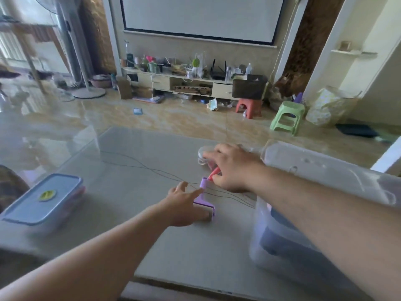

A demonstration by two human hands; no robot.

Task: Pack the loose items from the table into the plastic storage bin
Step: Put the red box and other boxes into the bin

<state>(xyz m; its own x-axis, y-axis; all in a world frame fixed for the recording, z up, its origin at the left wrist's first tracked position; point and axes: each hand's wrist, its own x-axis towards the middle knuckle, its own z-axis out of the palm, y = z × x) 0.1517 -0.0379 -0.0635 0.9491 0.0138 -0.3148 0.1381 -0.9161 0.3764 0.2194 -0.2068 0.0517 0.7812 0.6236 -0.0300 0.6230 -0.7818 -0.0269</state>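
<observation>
A purple lint roller (204, 197) lies on the glass table (134, 170). My left hand (184, 206) rests on its roller end, fingers spread over it. My right hand (232, 168) sits just beyond the roller's handle, fingers curled around a small red object (214, 172), and partly covers a clear roll of tape (204, 154). The clear plastic storage bin (308, 213) stands at the right under my right forearm, with something blue inside it.
A lidded blue food container (43, 199) sits at the table's left edge. Thin dark wires (138, 162) run across the tabletop. Beyond the table, a red stool (249, 107) and a green stool (287, 116) stand on the shiny floor.
</observation>
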